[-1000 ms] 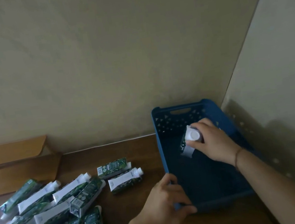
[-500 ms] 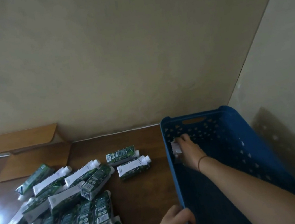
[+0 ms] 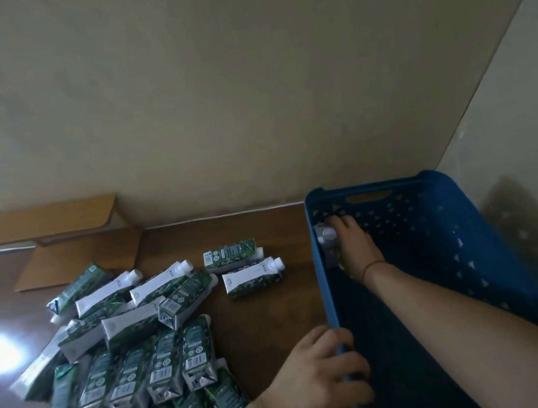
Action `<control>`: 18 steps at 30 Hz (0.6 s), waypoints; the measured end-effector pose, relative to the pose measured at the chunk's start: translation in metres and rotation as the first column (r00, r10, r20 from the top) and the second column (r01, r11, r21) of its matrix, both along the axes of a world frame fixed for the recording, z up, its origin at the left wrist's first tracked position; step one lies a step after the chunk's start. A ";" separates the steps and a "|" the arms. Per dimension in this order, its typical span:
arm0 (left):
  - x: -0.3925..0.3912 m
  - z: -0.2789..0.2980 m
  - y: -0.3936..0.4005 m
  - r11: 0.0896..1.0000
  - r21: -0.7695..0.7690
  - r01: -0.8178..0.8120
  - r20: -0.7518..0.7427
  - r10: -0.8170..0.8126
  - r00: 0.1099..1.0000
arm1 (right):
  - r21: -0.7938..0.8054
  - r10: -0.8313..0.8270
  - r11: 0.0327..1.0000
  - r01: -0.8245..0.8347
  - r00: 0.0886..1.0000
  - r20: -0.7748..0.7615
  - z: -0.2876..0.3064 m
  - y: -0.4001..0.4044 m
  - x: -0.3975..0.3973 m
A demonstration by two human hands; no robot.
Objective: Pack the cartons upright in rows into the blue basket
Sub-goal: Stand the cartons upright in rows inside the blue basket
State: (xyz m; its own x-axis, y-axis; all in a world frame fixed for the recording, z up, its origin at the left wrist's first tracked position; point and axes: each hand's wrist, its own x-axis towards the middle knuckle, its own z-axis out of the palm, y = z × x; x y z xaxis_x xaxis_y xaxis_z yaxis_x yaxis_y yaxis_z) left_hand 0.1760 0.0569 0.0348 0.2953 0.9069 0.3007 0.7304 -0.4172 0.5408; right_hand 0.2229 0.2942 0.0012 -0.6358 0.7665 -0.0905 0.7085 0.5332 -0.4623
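Carton (image 3: 327, 241) labels (green, white) unreadable.

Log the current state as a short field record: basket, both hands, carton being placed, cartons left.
basket: blue basket on the table, by the corner wall
right hand: right hand inside the basket, holding a carton at the far-left corner
left hand: left hand gripping the basket's near-left rim
carton in basket: one visible, cap up
cartons left: pile of cartons lying on the table, left of basket

A blue basket (image 3: 495, 251) with perforated walls sits at four o'clock on the table. One white-capped carton (image 3: 326, 240) stands upright in its far-left corner. Green-and-white cartons (image 3: 134, 340) lie heaped at eight o'clock.
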 end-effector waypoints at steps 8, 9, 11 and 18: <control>0.002 -0.007 -0.004 0.989 0.146 -0.032 0.094 0.018 0.995 | -0.038 0.002 0.999 0.001 0.996 0.089 0.018 -0.006 0.002; 0.000 -0.012 -0.007 0.983 0.173 -0.058 0.134 0.035 0.990 | 0.022 -0.030 0.999 0.029 0.999 0.040 0.025 -0.012 0.003; -0.009 -0.027 -0.017 0.960 0.196 -0.201 0.179 0.167 0.970 | 0.173 -0.067 0.979 0.104 0.976 -0.209 0.043 -0.028 0.003; -0.089 -0.070 -0.072 0.632 -0.018 -0.775 -0.411 0.702 0.582 | 0.352 0.539 0.818 -0.455 0.820 -0.192 0.081 -0.110 -0.061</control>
